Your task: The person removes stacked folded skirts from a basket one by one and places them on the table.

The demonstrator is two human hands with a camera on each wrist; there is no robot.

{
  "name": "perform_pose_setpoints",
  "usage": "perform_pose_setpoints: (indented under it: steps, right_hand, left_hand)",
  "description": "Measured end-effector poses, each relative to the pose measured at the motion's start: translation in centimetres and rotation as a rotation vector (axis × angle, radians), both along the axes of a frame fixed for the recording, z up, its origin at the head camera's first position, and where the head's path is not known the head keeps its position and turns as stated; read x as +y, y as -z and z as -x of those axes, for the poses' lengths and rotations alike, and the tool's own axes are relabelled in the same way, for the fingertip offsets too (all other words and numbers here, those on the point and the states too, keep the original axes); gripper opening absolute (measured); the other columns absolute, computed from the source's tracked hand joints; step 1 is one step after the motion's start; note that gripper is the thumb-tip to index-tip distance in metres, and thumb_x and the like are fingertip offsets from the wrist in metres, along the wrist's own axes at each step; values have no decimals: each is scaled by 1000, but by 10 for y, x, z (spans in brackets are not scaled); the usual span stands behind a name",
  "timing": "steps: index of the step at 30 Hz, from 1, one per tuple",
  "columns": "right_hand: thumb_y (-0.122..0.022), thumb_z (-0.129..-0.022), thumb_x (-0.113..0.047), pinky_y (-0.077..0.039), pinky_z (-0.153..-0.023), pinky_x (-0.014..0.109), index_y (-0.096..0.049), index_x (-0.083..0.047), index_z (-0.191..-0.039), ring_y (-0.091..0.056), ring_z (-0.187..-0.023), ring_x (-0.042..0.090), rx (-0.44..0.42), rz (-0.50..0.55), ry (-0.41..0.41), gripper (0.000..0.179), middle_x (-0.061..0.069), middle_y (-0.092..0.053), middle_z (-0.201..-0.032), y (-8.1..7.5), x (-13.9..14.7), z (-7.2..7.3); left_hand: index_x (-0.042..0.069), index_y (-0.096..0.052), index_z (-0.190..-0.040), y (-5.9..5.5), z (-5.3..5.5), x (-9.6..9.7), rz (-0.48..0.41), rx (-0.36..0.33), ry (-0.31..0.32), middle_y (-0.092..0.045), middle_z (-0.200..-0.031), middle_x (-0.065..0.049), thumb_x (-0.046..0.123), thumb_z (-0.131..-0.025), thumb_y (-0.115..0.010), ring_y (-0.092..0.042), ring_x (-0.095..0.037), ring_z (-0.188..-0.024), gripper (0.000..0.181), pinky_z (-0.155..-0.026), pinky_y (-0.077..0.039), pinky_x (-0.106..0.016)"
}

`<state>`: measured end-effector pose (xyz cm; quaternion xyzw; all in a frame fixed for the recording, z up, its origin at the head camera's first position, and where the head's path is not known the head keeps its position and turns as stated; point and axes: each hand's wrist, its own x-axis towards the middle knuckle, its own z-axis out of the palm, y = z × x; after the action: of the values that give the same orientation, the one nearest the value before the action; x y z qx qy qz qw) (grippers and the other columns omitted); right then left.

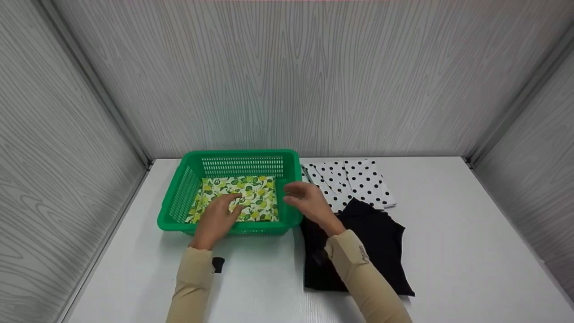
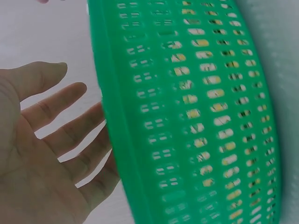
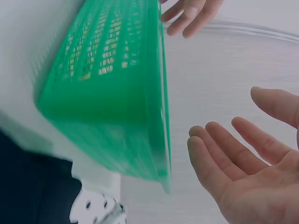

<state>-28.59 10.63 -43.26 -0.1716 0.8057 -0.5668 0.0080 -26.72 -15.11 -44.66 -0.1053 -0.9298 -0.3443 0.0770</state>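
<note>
A green plastic basket [image 1: 242, 231] with slotted walls stands at the back left of the white table. Inside it lies a folded cloth [image 1: 258, 202] with a yellow and green lemon print. My left hand [image 1: 217, 220] hovers over the basket's front rim, fingers relaxed and apart, holding nothing. Above the basket's right side is my right hand [image 1: 309, 202], also holding nothing; the right wrist view shows its fingers spread beside the rim. In the left wrist view the fingertips overlap the basket rim [image 2: 114, 121], and lemon print shows through the slots.
Right of the basket lies a folded white cloth [image 1: 365, 181] with black dots. A black garment [image 1: 376, 251] is spread in front of it, partly beneath my right forearm. A small black object [image 1: 218, 264] shows beside my left sleeve. Grey wood-grain panels [image 1: 314, 80] enclose the table.
</note>
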Motion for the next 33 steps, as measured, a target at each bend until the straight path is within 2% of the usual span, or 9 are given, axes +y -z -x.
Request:
perform_pose_setpoints:
  steps: [3, 9, 17, 21, 24, 27, 33]
  right_hand:
    - [-66, -96, -11, -48, -102, 44, -62, 6, -131, -62, -119, 32, -58, -38, -9, 39, 19, -64, -130, -3, -15, 5]
    - [-68, -96, -14, -50, -100, 41, -58, 7, -136, -61, -121, 32, -184, -75, -18, 46, 20, -60, -136, -8, -37, 17]
    - [-68, -95, -16, -45, -105, 46, -50, 7, -144, -50, -133, 36, -250, -106, -20, 57, 21, -51, -146, -10, -52, 24]
    - [-70, -94, -18, -40, -109, 48, -46, 6, -147, -44, -137, 36, -285, -111, -9, 62, 20, -48, -149, -7, -56, 25]
    - [-70, -94, -18, -38, -110, 48, -47, 4, -147, -43, -138, 35, -297, -130, 4, 62, 19, -48, -149, -5, -59, 26]
    - [-70, -94, -19, -38, -111, 49, -47, 2, -147, -42, -139, 35, -316, -134, 14, 62, 19, -46, -151, -3, -61, 27]
    - [-71, -94, -22, -37, -110, 50, -45, 1, -149, -41, -140, 35, -386, -119, 29, 65, 20, -41, -154, 5, -67, 29]
  left_hand:
    - [-4, -61, -135, 1, 4, -9, 2, -35, -31, -60, -136, -23, 13, -101, -62, -53, -40, -128, 38, -104, -43, -56]
    - [-6, -57, -139, 2, 10, -21, 22, -82, -78, -56, -139, -26, 15, -103, -60, -51, -42, -129, 42, -103, -42, -58]
    - [-7, -53, -142, 1, 20, -29, 15, -105, -89, -53, -141, -29, 15, -102, -60, -48, -44, -132, 46, -106, -40, -59]
    - [-6, -50, -145, 2, 25, -34, -6, -145, -97, -50, -143, -30, 15, -103, -60, -58, -44, -119, 48, -101, -43, -58]
    - [-8, -48, -146, 2, 28, -38, -12, -165, -101, -46, -145, -32, 16, -103, -59, -55, -45, -122, 50, -103, -42, -59]
    - [-9, -45, -147, 1, 30, -42, -9, -178, -108, -43, -148, -33, 18, -103, -58, -40, -47, -137, 53, -109, -34, -60]
    - [-11, -39, -149, 5, 32, -47, -15, -208, -119, -39, -150, -34, 22, -103, -57, -36, -48, -139, 60, -111, -32, -60]
